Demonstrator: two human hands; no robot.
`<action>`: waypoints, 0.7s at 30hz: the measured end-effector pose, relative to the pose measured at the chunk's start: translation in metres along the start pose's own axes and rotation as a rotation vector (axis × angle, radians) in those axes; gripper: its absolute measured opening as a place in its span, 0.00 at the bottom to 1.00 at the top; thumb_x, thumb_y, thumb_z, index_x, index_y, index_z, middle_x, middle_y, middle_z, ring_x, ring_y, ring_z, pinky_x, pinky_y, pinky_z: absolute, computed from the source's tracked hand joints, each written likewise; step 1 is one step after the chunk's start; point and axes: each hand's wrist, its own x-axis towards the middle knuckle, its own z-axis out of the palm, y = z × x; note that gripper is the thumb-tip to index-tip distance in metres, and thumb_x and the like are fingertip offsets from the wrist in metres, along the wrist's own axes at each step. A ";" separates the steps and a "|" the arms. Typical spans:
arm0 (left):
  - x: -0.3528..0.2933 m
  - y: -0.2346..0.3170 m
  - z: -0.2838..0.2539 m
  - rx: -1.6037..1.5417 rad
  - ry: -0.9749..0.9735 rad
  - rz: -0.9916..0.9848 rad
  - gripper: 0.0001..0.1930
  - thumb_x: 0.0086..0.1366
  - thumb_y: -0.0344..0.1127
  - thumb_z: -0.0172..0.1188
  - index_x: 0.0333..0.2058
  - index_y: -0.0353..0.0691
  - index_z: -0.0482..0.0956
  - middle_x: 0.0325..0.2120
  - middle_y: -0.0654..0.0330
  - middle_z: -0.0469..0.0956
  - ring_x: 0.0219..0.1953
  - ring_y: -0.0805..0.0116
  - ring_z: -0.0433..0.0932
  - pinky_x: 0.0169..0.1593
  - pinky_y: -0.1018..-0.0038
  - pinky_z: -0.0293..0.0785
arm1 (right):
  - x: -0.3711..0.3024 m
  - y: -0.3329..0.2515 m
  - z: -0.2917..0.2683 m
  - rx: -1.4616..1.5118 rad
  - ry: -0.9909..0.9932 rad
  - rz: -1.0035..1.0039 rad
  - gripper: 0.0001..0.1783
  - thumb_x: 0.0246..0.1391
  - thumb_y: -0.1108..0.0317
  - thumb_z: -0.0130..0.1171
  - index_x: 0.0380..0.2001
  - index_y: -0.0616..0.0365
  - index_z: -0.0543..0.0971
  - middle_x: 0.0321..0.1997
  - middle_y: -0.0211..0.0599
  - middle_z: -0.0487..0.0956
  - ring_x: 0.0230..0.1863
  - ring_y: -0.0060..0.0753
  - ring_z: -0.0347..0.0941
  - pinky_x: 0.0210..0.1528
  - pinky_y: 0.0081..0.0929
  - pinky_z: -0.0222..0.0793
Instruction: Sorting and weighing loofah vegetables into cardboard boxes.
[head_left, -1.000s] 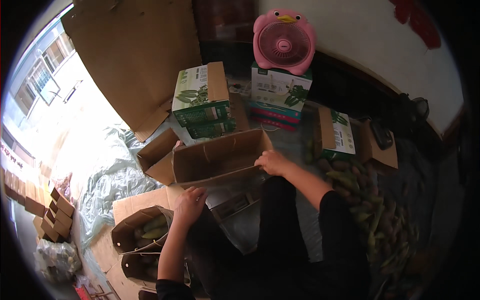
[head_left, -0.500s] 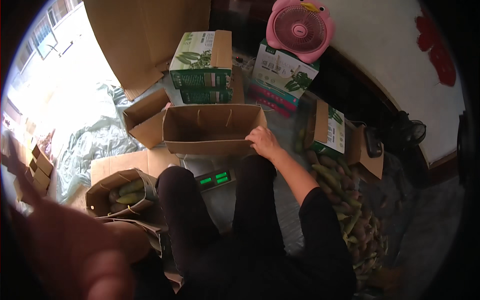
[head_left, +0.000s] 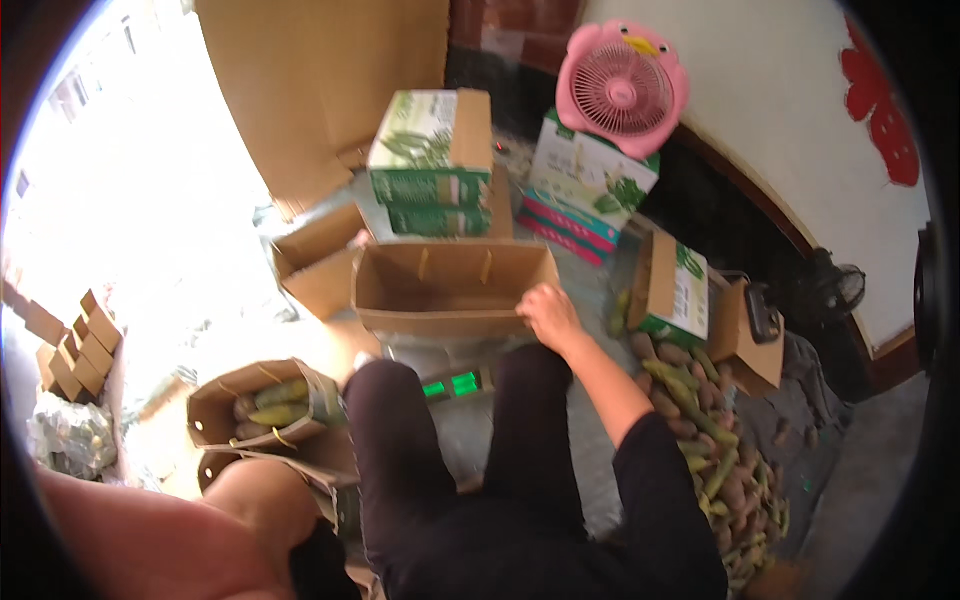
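Note:
In front of my knees an open cardboard box (head_left: 450, 322), with two string loops on its inner far wall, stands on a scale with a lit green display (head_left: 452, 385). No contents show inside it. My right hand (head_left: 549, 314) grips the box's near right corner, fingers bent over the rim. Of my left arm, a blurred bent elbow and forearm (head_left: 160, 535) fill the lower left; the hand itself is beyond the picture's edge. Left of my knees another open box (head_left: 215, 428) holds several long green and brown vegetables.
To the right lies a pile of green and brown vegetables (head_left: 735, 490). Behind stand printed boxes (head_left: 430, 150), a pink fan (head_left: 622, 92) on stacked cartons and a tall cardboard sheet (head_left: 320, 90). An open carton (head_left: 325, 250) adjoins the box; a small black fan (head_left: 838, 285) stands right.
My left hand, blurred and raised at the lower left, has left the picture; its forearm remains. My right hand keeps its hold on the box corner. The whole view has shifted slightly.

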 end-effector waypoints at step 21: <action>-0.016 -0.002 -0.001 0.389 -0.147 -0.123 0.26 0.56 0.39 0.56 0.51 0.32 0.62 0.51 0.49 0.62 0.58 0.50 0.56 0.61 0.52 0.51 | -0.002 -0.003 -0.004 0.160 -0.057 0.136 0.11 0.39 0.74 0.61 0.30 0.47 0.80 0.40 0.24 0.76 0.51 0.34 0.66 0.64 0.54 0.48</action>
